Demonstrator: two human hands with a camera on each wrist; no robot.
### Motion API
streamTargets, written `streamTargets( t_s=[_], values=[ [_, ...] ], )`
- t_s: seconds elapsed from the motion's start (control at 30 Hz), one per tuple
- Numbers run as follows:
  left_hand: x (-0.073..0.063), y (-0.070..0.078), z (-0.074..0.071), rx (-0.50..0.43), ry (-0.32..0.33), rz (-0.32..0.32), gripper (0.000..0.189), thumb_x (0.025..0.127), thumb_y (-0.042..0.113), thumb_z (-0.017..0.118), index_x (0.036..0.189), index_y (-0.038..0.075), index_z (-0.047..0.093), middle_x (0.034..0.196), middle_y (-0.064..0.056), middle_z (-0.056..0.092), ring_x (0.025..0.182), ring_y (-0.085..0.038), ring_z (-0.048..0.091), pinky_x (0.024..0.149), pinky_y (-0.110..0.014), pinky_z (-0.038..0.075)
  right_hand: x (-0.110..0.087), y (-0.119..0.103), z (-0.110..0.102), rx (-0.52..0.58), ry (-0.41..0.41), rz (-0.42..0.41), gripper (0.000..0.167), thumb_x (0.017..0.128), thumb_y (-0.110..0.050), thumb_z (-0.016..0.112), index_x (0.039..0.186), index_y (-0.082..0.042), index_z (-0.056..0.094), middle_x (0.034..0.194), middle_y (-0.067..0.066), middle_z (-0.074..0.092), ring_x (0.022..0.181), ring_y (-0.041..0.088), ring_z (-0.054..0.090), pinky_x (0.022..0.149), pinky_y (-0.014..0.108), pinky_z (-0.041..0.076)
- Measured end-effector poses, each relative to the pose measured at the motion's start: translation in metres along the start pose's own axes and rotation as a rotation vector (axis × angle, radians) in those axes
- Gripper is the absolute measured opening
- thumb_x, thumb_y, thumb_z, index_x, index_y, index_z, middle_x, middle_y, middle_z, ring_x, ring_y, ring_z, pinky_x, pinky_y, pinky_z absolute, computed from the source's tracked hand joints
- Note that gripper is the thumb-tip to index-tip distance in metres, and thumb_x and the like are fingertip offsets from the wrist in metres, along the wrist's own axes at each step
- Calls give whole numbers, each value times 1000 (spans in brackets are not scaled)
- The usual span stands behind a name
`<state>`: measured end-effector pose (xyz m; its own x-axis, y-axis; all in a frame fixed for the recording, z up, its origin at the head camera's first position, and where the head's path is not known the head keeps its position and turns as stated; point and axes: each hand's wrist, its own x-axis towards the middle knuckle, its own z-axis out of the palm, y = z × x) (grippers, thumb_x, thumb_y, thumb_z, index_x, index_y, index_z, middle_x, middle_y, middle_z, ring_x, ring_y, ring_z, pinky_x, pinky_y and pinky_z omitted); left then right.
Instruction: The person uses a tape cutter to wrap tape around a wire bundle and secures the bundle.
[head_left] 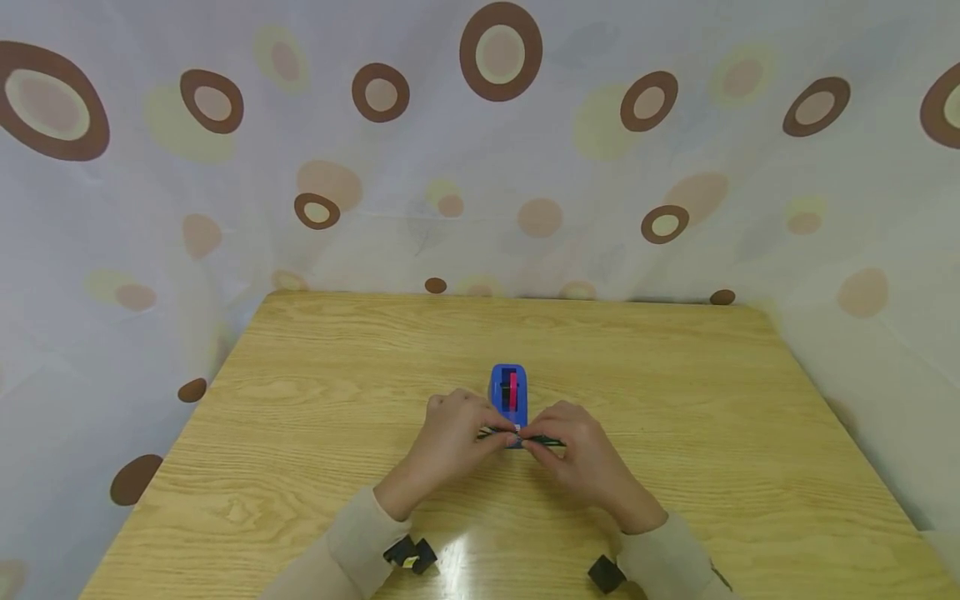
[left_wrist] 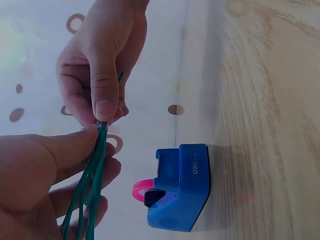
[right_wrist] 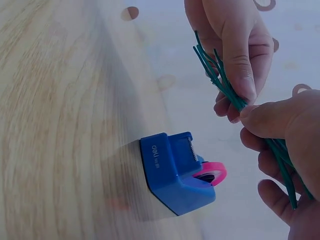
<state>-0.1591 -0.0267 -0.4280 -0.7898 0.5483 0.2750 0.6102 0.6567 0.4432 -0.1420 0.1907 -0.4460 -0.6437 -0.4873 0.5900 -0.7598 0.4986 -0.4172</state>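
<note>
A bundle of thin green strands (left_wrist: 91, 182), wire-like, runs between my two hands. My left hand (head_left: 457, 437) pinches it between thumb and fingers, and my right hand (head_left: 581, 454) pinches it close alongside, thumb tips nearly meeting. Loose strand ends fan out past both hands. A small clear band shows at the middle of the bundle in the left wrist view, partly covered by the fingertips. Just beyond the hands stands a blue tape dispenser (right_wrist: 167, 170) with a pink tape core (right_wrist: 215, 173) and a toothed cutting edge.
The dispenser rests on a wooden table (head_left: 337, 350). Behind and beside the table hangs a pale curtain (head_left: 420, 167) with brown and beige circles. Black pieces (head_left: 410, 553) sit at the cuffs of the light sleeves (head_left: 367, 533).
</note>
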Motion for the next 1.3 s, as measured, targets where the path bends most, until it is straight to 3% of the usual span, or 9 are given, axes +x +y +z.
streamTargets(
  t_s=[0.23,0.43,1.0,1.3],
  values=[
    [-4,3,-6,7,13,34,19,87,39,74,102,29,79,97,16,72,106,-16,55,91,-54,34,3,-5,-5,11,1,-9,15,78,-3,83,90,-10,77,91,-7,71,86,10,62,77,37,50],
    [-5,7,-10,39,71,85,17,85,37,76,99,28,80,90,16,71,107,-15,54,93,-57,28,4,-8,-8,57,20,6,18,78,0,82,93,-10,77,92,-8,70,86,11,62,74,34,51],
    [-7,9,-14,121,252,219,11,79,34,82,87,26,82,83,14,71,101,-13,57,92,-54,35,10,-24,-17,119,-69,185,16,84,-7,79,100,-12,77,94,-10,70,88,9,62,70,28,53],
    [-7,10,-16,120,337,277,8,81,32,82,86,26,81,84,14,71,97,-11,57,92,-52,33,14,-34,-24,146,-67,251,15,86,-10,78,100,-14,77,94,-13,69,88,8,62,71,28,54]
  ],
)
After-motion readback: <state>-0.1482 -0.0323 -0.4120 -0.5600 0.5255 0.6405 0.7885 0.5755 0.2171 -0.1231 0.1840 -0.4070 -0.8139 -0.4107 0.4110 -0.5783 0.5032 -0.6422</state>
